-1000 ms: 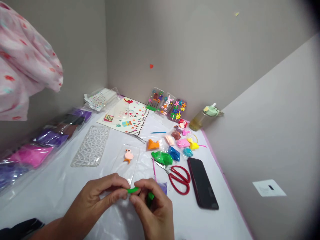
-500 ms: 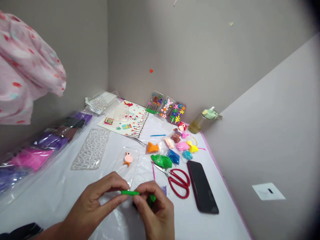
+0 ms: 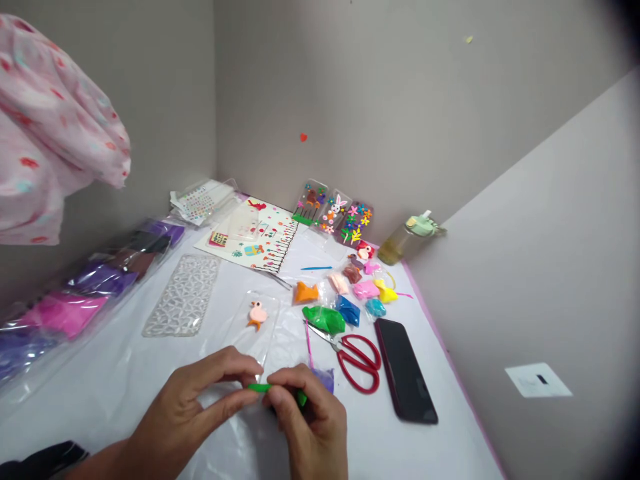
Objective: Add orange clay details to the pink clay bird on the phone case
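Note:
Between the fingertips of my left hand point(image 3: 200, 407) and my right hand point(image 3: 307, 413), a small roll of green clay point(image 3: 259, 387) is pinched from both sides. More green shows inside the curled fingers of my right hand, mostly hidden. Just beyond my hands lies a clear phone case point(image 3: 267, 333) with a pale pink clay bird point(image 3: 257, 314) on it, its beak and feet orange. A packet of green clay point(image 3: 324, 320) and red-handled scissors point(image 3: 359, 361) rest to the right, near my right hand.
A dark phone point(image 3: 406, 373) lies at the right. Clay packets such as orange point(image 3: 306, 292) and blue point(image 3: 347, 311) sit beyond the scissors. A bottle point(image 3: 406, 239) and decorated cases point(image 3: 334, 212) stand at the back wall. A patterned clear case point(image 3: 183, 295) is at the left.
My hands have drawn slightly closer together, and less of the green clay shows between the fingertips. The camera view has shifted a little; the things on the table stay put.

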A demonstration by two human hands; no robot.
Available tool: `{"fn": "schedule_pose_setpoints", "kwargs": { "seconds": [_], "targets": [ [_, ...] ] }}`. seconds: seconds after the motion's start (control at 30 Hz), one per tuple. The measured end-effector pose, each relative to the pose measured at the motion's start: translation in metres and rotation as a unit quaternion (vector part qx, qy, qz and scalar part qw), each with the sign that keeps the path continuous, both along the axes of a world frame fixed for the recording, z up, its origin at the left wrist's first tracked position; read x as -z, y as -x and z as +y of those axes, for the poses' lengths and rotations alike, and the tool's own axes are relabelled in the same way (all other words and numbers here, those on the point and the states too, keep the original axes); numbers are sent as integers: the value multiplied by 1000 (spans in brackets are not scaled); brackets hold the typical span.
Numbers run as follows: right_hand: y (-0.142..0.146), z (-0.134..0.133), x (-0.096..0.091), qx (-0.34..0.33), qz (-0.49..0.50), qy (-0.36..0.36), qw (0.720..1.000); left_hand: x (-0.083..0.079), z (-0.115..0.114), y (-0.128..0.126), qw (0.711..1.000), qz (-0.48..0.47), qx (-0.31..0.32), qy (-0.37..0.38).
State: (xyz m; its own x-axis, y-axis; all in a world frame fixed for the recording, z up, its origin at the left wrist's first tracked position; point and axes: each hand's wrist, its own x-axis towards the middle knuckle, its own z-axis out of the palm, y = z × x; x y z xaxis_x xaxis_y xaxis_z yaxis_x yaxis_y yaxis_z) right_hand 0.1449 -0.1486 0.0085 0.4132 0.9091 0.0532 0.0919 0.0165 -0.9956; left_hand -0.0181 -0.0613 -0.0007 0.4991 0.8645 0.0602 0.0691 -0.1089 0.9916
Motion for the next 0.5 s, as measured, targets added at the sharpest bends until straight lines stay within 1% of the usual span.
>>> {"fn": "schedule_pose_setpoints", "kwargs": {
  "seconds": [0.1,0.2,0.27,0.33,0.4,0.47,0.5],
  "targets": [
    [-2,0,2,-36,-17,-10,999,-1,3,1,997,-32,35,-53],
    [-5,0,4,-39,-38,1,999,-1,7,1,994,-41,46,-93],
    [-6,-1,4,-38,-44,14,998,-3,8,0,993,-37,49,-101],
    [-6,-2,3,-43,-45,27,998,-4,7,-1,994,-32,33,-99],
    [-5,-4,0,-40,-46,43,997,-3,9,5,995,-33,-8,-90],
    [-3,-6,-3,-18,-52,55,997,3,14,20,995,-29,-43,-82],
    [-2,-7,-5,-1,-56,55,997,7,17,32,995,-17,-51,-86]
  ]
}}
